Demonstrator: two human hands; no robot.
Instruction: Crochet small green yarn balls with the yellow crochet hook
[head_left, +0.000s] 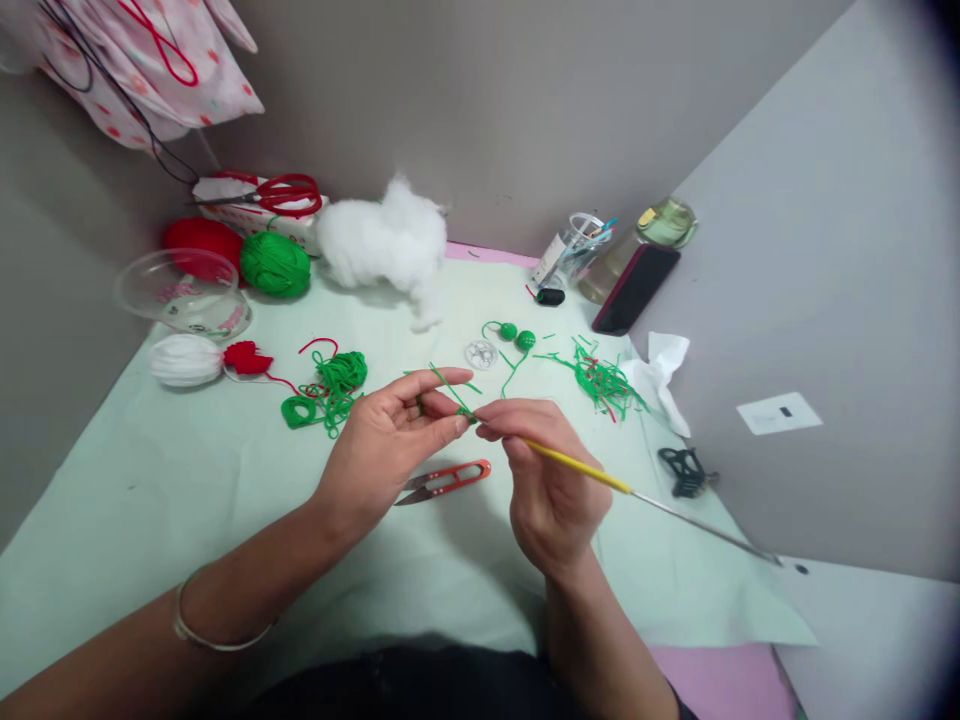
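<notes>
My left hand point(375, 440) pinches a small piece of green yarn work point(466, 412) between thumb and fingers, with green strands sticking up from it. Closed around a crochet hook with a yellow grip point(577, 463), my right hand point(551, 480) meets the left fingertips at the green piece. The hook's long metal shaft points to the lower right. Orange-handled thread snips point(450, 481) lie on the cloth just below the hands. Two small green balls point(526, 341) with yarn tails rest beyond them, beside a clear round disc point(481, 355).
Tangled green yarn point(341, 375) and a white yarn ball point(186, 360) lie left. Behind are a plastic bowl point(184, 315), green ball point(275, 264), stuffing point(382, 240) and red scissors point(289, 195). Right: yarn scraps point(604, 382), phone point(636, 290), cup point(570, 252), black clip point(685, 472).
</notes>
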